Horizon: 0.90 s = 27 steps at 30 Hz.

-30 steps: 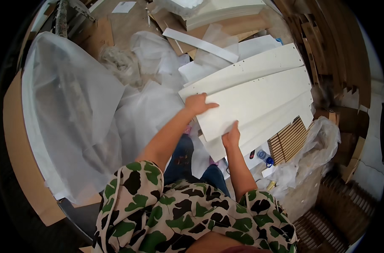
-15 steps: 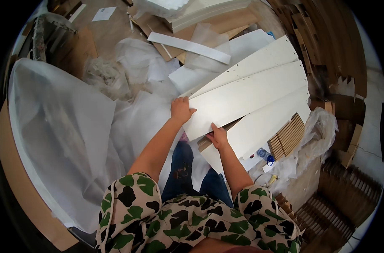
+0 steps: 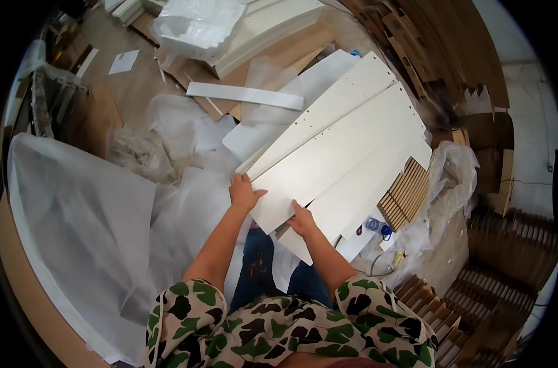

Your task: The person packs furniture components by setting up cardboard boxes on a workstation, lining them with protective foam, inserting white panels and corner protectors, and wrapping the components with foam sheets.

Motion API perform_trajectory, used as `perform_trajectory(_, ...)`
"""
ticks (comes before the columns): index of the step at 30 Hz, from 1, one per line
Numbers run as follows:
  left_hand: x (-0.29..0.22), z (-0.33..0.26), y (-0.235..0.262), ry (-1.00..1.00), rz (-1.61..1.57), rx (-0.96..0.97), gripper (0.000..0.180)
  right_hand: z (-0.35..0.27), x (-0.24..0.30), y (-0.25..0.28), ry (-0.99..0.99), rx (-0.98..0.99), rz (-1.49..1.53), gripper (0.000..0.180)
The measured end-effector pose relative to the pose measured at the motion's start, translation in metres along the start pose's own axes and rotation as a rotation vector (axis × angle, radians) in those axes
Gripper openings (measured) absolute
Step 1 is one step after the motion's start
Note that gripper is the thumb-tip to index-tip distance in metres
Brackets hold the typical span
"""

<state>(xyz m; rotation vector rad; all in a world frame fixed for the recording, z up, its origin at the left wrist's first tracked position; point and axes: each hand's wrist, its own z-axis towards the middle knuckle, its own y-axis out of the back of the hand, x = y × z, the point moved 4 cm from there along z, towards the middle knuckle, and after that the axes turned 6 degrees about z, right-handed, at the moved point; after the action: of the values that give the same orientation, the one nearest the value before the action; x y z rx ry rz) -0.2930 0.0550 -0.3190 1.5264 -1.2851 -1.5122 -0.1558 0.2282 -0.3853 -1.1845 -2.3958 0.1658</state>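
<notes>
A long white panel (image 3: 334,153) with small drilled holes at its far end lies on top of other white panels, spread like a fan. My left hand (image 3: 245,194) grips the left corner of its near end, thumb on top and fingers over the edge. At the right corner, my right hand (image 3: 301,221) holds the same panel, thumb on top, the other fingers partly hidden below it. Another white panel (image 3: 328,116) with holes along its edge shows beyond, and a lower white panel (image 3: 359,190) sticks out to the right.
Translucent plastic sheeting (image 3: 83,227) covers much of the left side. A white strip (image 3: 245,96) lies past the panels on cardboard. To the right are a slatted brown piece (image 3: 405,195), a clear bottle with a blue cap (image 3: 377,227), crumpled plastic (image 3: 454,175) and stacked brown cardboard (image 3: 493,288).
The view has shifted, so the scene sits lower and further left. The dark gap between the held panel and the one to its right has narrowed. Both hands keep their grip.
</notes>
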Motion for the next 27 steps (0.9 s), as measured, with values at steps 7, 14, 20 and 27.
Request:
perform_trajectory(7, 0.019, 0.001, -0.01, 0.085, -0.063, 0.307, 0.055, -0.018, -0.001, -0.004, 0.097, -0.089, -0.213, 0.044)
perform_trajectory(14, -0.049, -0.034, -0.014, -0.185, -0.469, 0.554, 0.054, -0.095, 0.037, 0.051, 0.106, 0.045, 0.289, 0.057)
perform_trajectory(20, -0.164, -0.125, -0.044, -0.024, -0.997, 0.94, 0.058, -0.168, 0.099, 0.166, 0.522, -0.441, -0.412, 0.065)
perform_trajectory(27, -0.302, -0.099, -0.094, 0.424, -1.571, 0.874, 0.064, -0.282, 0.145, 0.259, 0.837, -0.46, -0.858, 0.038)
